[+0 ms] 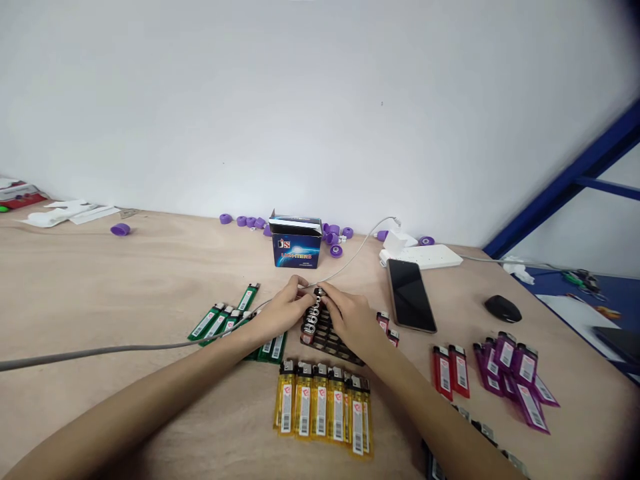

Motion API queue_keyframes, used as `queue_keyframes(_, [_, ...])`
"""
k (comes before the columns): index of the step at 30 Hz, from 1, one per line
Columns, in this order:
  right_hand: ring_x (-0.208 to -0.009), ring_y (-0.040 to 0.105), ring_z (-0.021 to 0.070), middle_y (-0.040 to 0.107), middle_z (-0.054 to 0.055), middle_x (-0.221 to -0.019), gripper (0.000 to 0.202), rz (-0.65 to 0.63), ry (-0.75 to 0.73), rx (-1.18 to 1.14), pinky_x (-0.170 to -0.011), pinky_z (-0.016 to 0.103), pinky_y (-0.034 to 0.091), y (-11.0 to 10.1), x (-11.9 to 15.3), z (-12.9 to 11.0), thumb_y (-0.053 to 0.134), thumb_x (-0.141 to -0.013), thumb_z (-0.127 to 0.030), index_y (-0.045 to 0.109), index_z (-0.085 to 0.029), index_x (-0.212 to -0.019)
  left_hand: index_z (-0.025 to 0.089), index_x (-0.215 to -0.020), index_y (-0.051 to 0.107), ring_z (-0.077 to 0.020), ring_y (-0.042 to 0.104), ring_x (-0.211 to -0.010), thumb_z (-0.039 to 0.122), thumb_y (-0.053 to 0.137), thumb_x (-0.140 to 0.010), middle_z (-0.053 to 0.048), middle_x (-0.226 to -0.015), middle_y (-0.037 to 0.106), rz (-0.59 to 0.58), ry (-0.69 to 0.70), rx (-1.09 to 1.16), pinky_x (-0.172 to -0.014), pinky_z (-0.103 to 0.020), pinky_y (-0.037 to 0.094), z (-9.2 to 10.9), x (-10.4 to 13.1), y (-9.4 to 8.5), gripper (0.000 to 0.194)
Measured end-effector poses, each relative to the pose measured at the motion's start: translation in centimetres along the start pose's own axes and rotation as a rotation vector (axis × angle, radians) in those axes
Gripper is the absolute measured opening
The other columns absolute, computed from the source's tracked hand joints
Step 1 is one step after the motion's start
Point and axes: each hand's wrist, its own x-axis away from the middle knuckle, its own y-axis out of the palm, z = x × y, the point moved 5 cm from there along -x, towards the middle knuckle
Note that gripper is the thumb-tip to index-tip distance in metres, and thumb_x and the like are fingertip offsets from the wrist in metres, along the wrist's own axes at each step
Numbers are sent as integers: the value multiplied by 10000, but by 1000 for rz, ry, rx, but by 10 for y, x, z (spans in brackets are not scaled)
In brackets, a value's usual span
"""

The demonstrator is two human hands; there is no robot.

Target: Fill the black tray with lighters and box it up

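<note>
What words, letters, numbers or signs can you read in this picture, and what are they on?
"LIGHTERS": in red on the front of the dark blue box.
"JS", as far as I can tell: the logo above that word.
Small print low on the box: too small to read.
Stickers on the yellow lighters, green lighters, red lighters and purple lighters: barcodes and tiny marks, too small to read.

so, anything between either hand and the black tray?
Nothing visible: the left hand and right hand are both at the black tray, at its far end. The grey cable passes by the left forearm.
</note>
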Motion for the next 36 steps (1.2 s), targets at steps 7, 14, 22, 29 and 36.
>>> queue_keyframes(7, [-904, 749, 287, 773, 154, -1062, 359, 12, 23, 95, -770, 362, 558, 2, 1, 1, 433, -985, -147, 614, -114, -1294, 206, -1053, 448, -194, 584, -785, 347, 541, -852, -14, -872, 631, 4, 2, 38, -704, -293, 441, 1, 2, 2, 262])
queue_keyframes(14, [-920, 748, 282, 770, 154, -1075, 418, -51, -1, 111, -781, 368, 570, 5, 2, 2, 434, -967, -103, 576, -120, -1360, 206, -1054, 446, -202, 583, -797, 343, 551, -837, -25, -894, 642, -3, 11, 58, -723, -311, 451, 2, 2, 2, 277])
queue_keyframes(22, [-942, 742, 280, 764, 152, -1083, 471, -97, 13, 64, -784, 386, 573, 5, 3, 1, 402, -961, -89, 509, -131, -1417, 203, -1032, 483, -196, 602, -801, 334, 509, -875, -34, -948, 660, -8, 31, 27, -727, -306, 461, 1, 2, 2, 206])
queue_keyframes(29, [-1037, 724, 257, 760, 133, -1118, 347, -39, 42, 24, -885, 400, 566, -27, -6, -9, 398, -974, -134, 633, -150, -1228, 189, -934, 573, -224, 619, -859, 334, 507, -873, -43, -896, 664, -7, 115, -38, -754, -322, 495, 2, -3, 0, 171])
queue_keyframes(36, [-987, 734, 248, 771, 68, -1068, 273, 174, 163, 101, -903, 428, 567, -154, 18, -20, 494, -959, -380, 677, -233, -1099, 191, -1027, 554, -268, 624, -1029, 332, 485, -900, -99, -1079, 663, 118, 272, -143, -883, -394, 499, 14, 8, -3, 202])
